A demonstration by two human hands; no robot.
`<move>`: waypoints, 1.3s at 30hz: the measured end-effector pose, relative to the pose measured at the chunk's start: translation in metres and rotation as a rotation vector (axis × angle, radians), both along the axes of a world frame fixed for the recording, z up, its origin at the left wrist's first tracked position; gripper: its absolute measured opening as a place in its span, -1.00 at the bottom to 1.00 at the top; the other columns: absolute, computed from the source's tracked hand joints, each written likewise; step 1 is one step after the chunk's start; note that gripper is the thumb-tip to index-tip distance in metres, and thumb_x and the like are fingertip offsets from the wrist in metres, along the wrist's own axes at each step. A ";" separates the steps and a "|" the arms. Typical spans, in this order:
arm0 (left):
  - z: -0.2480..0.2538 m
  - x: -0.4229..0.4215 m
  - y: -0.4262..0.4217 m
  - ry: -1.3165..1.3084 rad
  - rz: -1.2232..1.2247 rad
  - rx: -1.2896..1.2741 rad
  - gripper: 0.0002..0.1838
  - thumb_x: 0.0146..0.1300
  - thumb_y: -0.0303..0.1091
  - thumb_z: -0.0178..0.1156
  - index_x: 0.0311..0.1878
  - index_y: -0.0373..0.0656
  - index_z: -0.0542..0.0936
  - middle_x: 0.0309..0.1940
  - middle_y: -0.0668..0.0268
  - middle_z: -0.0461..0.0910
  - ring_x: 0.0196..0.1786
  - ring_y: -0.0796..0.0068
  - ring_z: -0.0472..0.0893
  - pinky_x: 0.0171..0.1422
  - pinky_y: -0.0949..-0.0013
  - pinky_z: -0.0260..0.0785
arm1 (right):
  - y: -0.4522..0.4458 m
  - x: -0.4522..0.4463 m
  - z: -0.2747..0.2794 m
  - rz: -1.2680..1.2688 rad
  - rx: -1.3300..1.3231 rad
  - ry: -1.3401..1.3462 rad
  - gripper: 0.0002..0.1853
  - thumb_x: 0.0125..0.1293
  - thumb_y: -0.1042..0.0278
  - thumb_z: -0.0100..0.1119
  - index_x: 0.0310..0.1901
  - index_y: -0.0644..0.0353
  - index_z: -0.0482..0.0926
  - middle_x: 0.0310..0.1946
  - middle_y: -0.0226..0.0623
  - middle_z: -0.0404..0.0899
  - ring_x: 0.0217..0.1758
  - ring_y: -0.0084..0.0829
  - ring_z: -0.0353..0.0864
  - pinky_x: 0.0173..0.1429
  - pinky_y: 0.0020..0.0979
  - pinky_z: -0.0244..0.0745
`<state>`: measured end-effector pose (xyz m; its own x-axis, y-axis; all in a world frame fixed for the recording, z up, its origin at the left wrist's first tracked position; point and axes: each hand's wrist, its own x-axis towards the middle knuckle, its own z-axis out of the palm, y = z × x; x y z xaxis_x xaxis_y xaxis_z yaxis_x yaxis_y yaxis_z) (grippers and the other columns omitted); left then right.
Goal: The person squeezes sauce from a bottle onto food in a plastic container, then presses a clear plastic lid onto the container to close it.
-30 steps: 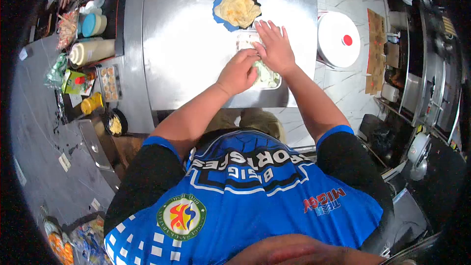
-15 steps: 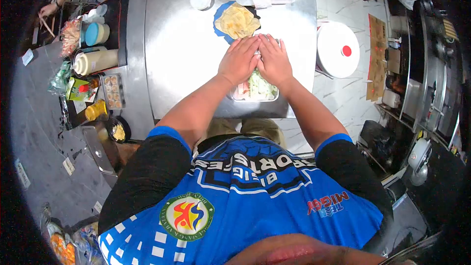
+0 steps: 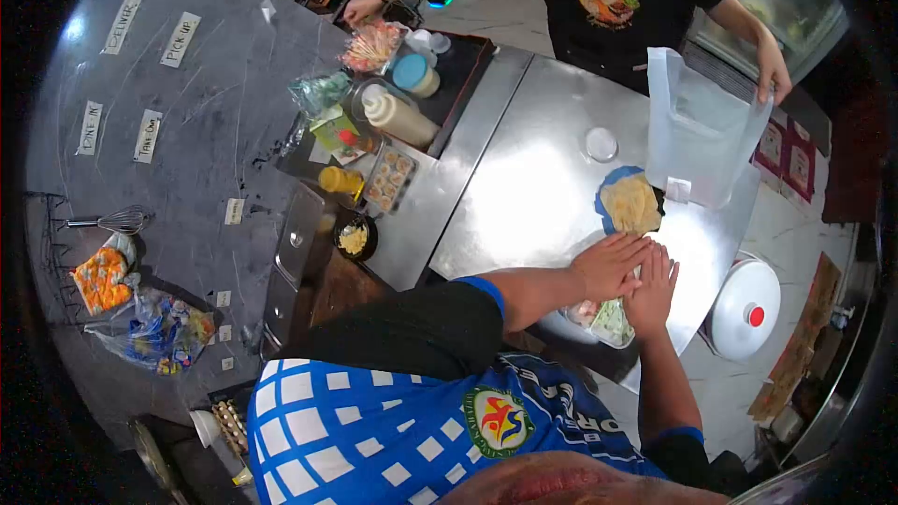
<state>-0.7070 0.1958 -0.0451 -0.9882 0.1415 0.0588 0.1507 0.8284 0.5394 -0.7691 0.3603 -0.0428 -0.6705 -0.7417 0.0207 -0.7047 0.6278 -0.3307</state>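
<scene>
Head view: the clear tray (image 3: pixel 615 345) of chopped food lies on the steel table (image 3: pixel 505 145), partly beneath both hands. The left hand (image 3: pixel 606 267) and right hand (image 3: pixel 651 294) are together, fingers extended over its far part. Just beyond their fingertips sits pale flatbread (image 3: pixel 630 204); farther out, another person (image 3: pixel 617 9) touches a translucent bin (image 3: pixel 697 136).

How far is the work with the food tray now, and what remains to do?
Seems done: the tray has pink and green food in it.
In hand: the left hand and right hand are together over its far part, hiding what is beneath.
Left, probably: using the pale stack beyond the hands, though I cannot tell whether it belongs to this tray.
</scene>
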 end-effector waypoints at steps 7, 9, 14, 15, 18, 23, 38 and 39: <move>-0.004 -0.001 0.004 0.010 -0.010 -0.073 -0.22 0.48 0.08 0.00 0.55 -0.31 0.21 0.56 -0.02 0.22 0.62 0.02 0.16 0.71 0.00 -0.13 | 0.003 0.001 -0.003 0.008 0.029 0.001 -0.34 0.47 0.09 -0.04 0.48 0.34 0.29 0.50 -0.03 0.30 0.62 -0.01 0.15 0.65 0.21 -0.17; -0.001 -0.002 0.002 0.016 -0.017 -0.091 -0.22 0.48 0.08 0.00 0.55 -0.30 0.20 0.56 -0.03 0.22 0.62 0.03 0.16 0.71 0.00 -0.14 | 0.001 0.002 -0.006 -0.003 0.038 0.017 -0.35 0.48 0.09 -0.03 0.47 0.34 0.29 0.49 -0.03 0.31 0.61 -0.01 0.16 0.65 0.21 -0.16; 0.018 0.003 -0.006 -0.055 -0.076 0.108 -0.18 0.49 0.11 0.02 0.58 -0.30 0.15 0.59 -0.05 0.16 0.66 0.02 0.08 0.73 -0.05 -0.21 | 0.005 0.003 -0.005 -0.015 -0.026 0.016 -0.37 0.45 0.12 0.05 0.46 0.28 0.32 0.48 -0.06 0.33 0.58 -0.01 0.21 0.64 0.21 -0.13; 0.021 0.012 -0.009 -0.049 -0.079 0.106 -0.18 0.49 0.11 0.02 0.58 -0.30 0.15 0.59 -0.05 0.16 0.66 0.02 0.08 0.73 -0.05 -0.21 | 0.005 0.003 -0.003 -0.014 -0.062 -0.010 -0.37 0.44 0.15 0.08 0.46 0.26 0.32 0.48 -0.07 0.32 0.58 -0.02 0.21 0.64 0.21 -0.12; 0.023 0.057 0.001 -0.074 -0.131 0.054 -0.07 0.44 0.21 0.06 0.62 -0.29 0.08 0.63 -0.02 0.07 0.69 0.06 0.01 0.73 -0.09 -0.26 | 0.008 0.003 -0.003 0.004 -0.125 -0.013 -0.37 0.42 0.24 0.11 0.48 0.23 0.31 0.49 -0.08 0.31 0.59 -0.02 0.21 0.65 0.21 -0.12; 0.029 0.082 0.012 -0.113 -0.176 -0.102 0.12 0.31 0.38 0.12 0.65 -0.26 -0.02 0.68 0.07 -0.06 0.72 0.12 -0.07 0.73 -0.07 -0.27 | 0.010 0.009 0.006 -0.006 -0.130 -0.043 -0.38 0.45 0.30 0.07 0.50 0.22 0.27 0.52 -0.06 0.27 0.62 0.01 0.16 0.66 0.23 -0.19; 0.015 0.072 0.014 -0.118 -0.298 -0.165 0.12 0.15 0.49 0.18 0.51 -0.29 0.28 0.65 0.05 0.05 0.71 0.06 -0.03 0.72 -0.13 -0.25 | 0.041 0.052 -0.010 -0.204 -0.097 -0.126 -0.28 0.46 0.00 0.12 0.49 0.28 0.26 0.56 0.04 0.18 0.66 0.04 0.06 0.65 0.27 -0.19; 0.015 0.071 0.015 -0.112 -0.322 -0.150 0.12 0.15 0.49 0.18 0.51 -0.29 0.28 0.65 0.05 0.05 0.71 0.06 -0.03 0.72 -0.13 -0.25 | 0.042 0.052 -0.012 -0.198 -0.094 -0.106 -0.28 0.46 -0.02 0.12 0.49 0.27 0.28 0.56 0.02 0.20 0.66 0.02 0.07 0.65 0.27 -0.19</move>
